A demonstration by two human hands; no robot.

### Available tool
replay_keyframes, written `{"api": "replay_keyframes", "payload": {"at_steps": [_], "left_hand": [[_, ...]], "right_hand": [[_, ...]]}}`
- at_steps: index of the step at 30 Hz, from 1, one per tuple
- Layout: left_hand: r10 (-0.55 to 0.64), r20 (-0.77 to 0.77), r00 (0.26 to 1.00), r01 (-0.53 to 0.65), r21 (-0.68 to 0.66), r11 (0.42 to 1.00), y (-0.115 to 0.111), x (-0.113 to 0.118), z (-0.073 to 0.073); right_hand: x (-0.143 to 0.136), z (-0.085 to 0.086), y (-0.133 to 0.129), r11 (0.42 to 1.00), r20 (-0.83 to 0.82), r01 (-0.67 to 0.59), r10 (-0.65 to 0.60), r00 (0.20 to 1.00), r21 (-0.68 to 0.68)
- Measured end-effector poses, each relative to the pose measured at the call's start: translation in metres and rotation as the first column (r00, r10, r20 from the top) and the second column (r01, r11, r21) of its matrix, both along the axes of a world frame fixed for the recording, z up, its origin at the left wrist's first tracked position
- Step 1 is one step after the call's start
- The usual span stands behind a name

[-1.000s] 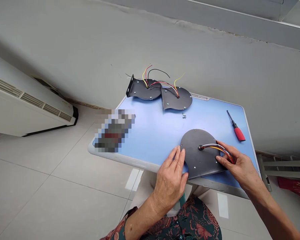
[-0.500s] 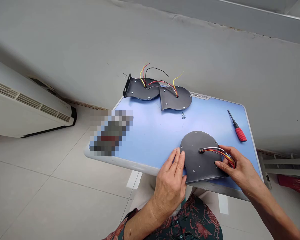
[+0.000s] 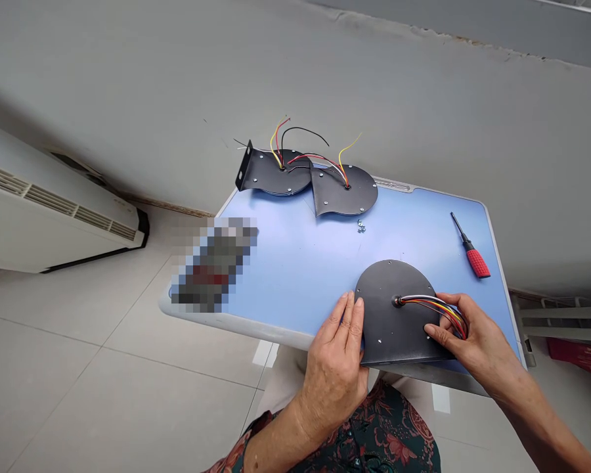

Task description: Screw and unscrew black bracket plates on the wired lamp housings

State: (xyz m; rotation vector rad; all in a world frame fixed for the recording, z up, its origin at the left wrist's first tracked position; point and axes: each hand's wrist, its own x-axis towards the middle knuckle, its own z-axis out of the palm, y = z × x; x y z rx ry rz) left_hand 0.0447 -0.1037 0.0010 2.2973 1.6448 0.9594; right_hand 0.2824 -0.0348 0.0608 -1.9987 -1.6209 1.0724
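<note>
A rounded dark-grey metal plate lies between the right grip, grasping its edge, and the left grip, touching opposite (whether clasping, I cannot tell).

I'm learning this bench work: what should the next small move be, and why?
Probably lift one of the small silver metal screws with the right hand: the rear-right dark-grey rounded plate shows screw heads, whereas the rim holes of the near dark-grey rounded plate look unfilled, and the left hand rests against its edge.
</note>
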Motion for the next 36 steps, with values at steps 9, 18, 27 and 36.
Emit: {"api": "replay_keyframes", "payload": {"at_steps": [9, 18, 27, 36], "left_hand": [[-0.006, -0.042, 0.999, 0.007, 0.003, 1.0, -0.001, 0.0, 0.001], [-0.021, -0.05, 0.999, 0.021, 0.008, 1.0, 0.001, -0.001, 0.003], [-0.015, -0.022, 1.0, 0.015, 0.012, 1.0, 0.001, 0.0, 0.003], [-0.045, 0.01, 0.999, 0.046, -0.007, 0.999, 0.001, 0.001, 0.001]], "right_hand": [[-0.001, -0.002, 0.014, 0.994, 0.068, -0.063, 0.057, 0.996, 0.09], [0.003, -0.008, 0.013, 0.999, 0.011, -0.032, 0.031, 0.999, 0.033], [0.003, -0.004, 0.014, 1.0, 0.002, -0.023, 0.023, 1.0, -0.01], [0.008, 0.001, 0.018, 1.0, 0.021, -0.009, 0.009, 1.0, 0.012]]}}
